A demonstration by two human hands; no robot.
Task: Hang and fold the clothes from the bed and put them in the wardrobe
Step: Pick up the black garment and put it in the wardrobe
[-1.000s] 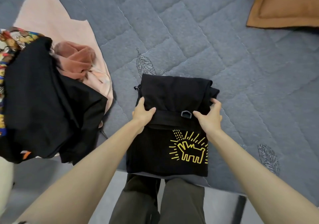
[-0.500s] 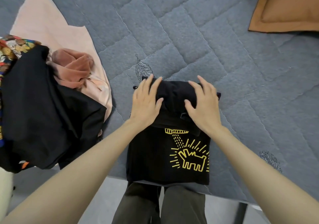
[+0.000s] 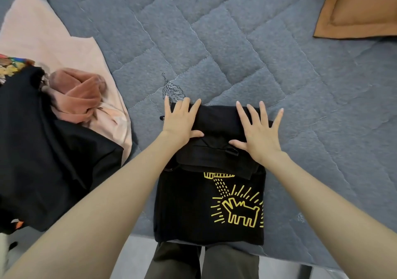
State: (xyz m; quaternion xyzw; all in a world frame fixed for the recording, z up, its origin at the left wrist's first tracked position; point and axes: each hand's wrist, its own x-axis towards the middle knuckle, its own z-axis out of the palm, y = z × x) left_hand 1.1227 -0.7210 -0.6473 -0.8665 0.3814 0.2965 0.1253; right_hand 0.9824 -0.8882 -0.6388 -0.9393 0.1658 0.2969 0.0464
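A folded black garment [image 3: 217, 150] lies on top of a folded black T-shirt with a yellow dog print [image 3: 206, 210], at the near edge of the grey quilted bed [image 3: 214, 53]. My left hand [image 3: 180, 121] presses flat on the garment's left side with fingers spread. My right hand [image 3: 258, 131] presses flat on its right side, fingers spread too. A small metal buckle [image 3: 233, 151] shows just below my right thumb.
A heap of unfolded clothes lies at the left: a large black piece [image 3: 43, 154], a crumpled rust-pink item [image 3: 79, 96], a pale pink cloth [image 3: 49, 42] and a colourful patterned piece [image 3: 10, 66]. A brown pillow [image 3: 361, 10] sits at the far right.
My hands let go of the black garment's folded edge, moved forward over it and spread flat. The top garment now sits shorter, showing more of the yellow print.
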